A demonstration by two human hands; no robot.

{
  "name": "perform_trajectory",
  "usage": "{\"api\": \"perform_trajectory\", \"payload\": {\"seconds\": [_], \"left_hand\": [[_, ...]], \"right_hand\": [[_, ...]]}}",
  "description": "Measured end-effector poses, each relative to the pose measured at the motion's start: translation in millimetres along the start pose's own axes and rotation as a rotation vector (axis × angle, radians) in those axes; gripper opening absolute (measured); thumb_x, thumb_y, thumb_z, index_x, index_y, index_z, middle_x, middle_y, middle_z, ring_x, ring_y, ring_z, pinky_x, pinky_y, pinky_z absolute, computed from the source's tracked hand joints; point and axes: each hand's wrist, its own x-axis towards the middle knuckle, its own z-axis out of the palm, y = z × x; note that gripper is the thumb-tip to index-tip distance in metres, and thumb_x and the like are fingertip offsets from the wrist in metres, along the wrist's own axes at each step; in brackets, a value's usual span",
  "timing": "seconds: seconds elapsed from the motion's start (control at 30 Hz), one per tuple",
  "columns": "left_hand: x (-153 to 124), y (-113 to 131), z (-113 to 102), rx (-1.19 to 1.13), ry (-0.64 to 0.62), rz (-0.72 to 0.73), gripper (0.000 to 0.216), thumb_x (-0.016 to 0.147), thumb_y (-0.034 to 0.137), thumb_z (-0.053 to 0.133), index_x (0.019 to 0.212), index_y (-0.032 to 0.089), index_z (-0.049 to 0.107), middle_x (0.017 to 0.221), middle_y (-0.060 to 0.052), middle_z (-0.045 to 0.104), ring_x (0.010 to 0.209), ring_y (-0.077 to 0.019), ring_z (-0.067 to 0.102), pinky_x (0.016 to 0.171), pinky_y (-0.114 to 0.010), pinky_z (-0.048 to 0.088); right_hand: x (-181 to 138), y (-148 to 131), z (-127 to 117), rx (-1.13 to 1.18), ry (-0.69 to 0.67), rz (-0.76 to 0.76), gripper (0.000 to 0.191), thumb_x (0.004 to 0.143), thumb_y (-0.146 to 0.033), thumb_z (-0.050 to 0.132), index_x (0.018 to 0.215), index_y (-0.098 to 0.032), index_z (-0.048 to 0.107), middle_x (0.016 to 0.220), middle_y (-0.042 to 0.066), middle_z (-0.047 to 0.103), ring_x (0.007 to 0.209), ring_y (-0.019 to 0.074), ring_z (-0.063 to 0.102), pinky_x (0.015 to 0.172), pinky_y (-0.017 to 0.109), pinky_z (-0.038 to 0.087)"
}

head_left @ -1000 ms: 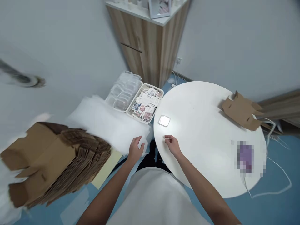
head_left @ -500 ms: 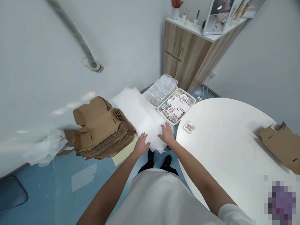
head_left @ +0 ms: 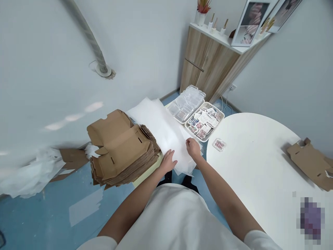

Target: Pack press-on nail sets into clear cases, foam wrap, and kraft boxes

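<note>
A stack of thin white foam sheets [head_left: 161, 123] lies in front of me between the cardboard and the round table. On its near left edge rests my left hand [head_left: 168, 161], fingers spread and holding nothing. My right hand [head_left: 193, 148] is at the stack's right side with its fingers curled together; it seems to pinch the edge of a foam sheet. To the left stands a tall pile of flattened brown cardboard boxes [head_left: 125, 146]. Just beyond my right hand sits a white basket [head_left: 222, 118] full of small printed cards and packs.
Clear plastic trays [head_left: 188, 100] fill a second basket. On the white round table [head_left: 249, 180] are a small clear pack [head_left: 219, 144] and an unfolded cardboard box [head_left: 310, 163]. A wooden cabinet [head_left: 208, 55] stands behind. Crumpled white plastic [head_left: 33, 173] lies at the left wall.
My right hand has gone from spread fingers to curled ones at the sheets' right edge. My left hand stays spread on the stack. The whole view has shifted slightly.
</note>
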Motion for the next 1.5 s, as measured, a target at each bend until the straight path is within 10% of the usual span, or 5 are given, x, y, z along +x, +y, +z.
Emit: {"api": "perform_trajectory", "payload": {"seconds": [0.33,0.6,0.9,1.23,1.5], "left_hand": [[-1.0,1.9,-4.1,-0.021,0.045,0.013,0.054,0.071,0.025,0.053,0.121,0.012,0.040,0.134,-0.014,0.032,0.126,-0.0236,0.025,0.102,-0.036,0.023],[-8.5,-5.7,-7.1,-0.042,0.034,0.027,0.052,0.071,0.026,0.053,0.120,0.011,0.042,0.131,-0.014,0.037,0.124,-0.0225,0.029,0.101,-0.033,0.024],[-9.2,-9.8,-17.2,-0.299,0.128,-0.055,0.049,0.068,0.025,0.058,0.115,0.016,0.046,0.124,-0.012,0.045,0.118,-0.0230,0.038,0.099,-0.034,0.028],[3.1,6.6,-0.6,-0.784,0.039,-0.348,0.062,0.075,0.038,0.055,0.127,0.019,0.027,0.126,-0.017,0.043,0.102,-0.0201,0.053,0.083,-0.032,0.042],[10.3,58.0,2.4,-1.203,-0.161,-0.543,0.069,0.076,0.047,0.050,0.130,0.023,0.016,0.129,-0.015,0.039,0.103,-0.0199,0.053,0.073,-0.030,0.048]], "right_hand": [[2.3,-11.4,-39.7,-0.234,0.025,0.006,0.024,0.085,-0.023,0.034,0.087,-0.021,0.058,0.084,0.007,0.063,0.076,0.0196,0.056,0.064,0.028,0.032],[-13.6,-26.2,-40.2,-0.344,0.169,-0.459,0.023,0.081,-0.014,0.034,0.082,-0.016,0.057,0.093,0.011,0.059,0.082,0.0207,0.051,0.072,0.032,0.031],[-9.9,-17.3,-46.5,0.322,0.297,0.198,0.020,0.083,-0.030,0.026,0.084,-0.019,0.043,0.071,0.003,0.055,0.057,0.0153,0.051,0.054,0.026,0.035],[-19.2,-14.3,-78.8,0.884,0.274,0.081,0.022,0.076,-0.034,0.036,0.095,-0.024,0.035,0.080,-0.001,0.054,0.037,0.0066,0.037,0.041,0.023,0.034],[-53.4,20.9,-120.2,0.880,0.299,0.075,0.017,0.072,-0.030,0.043,0.078,-0.019,0.055,0.075,0.000,0.055,0.049,0.0072,0.041,0.046,0.021,0.033]]}}
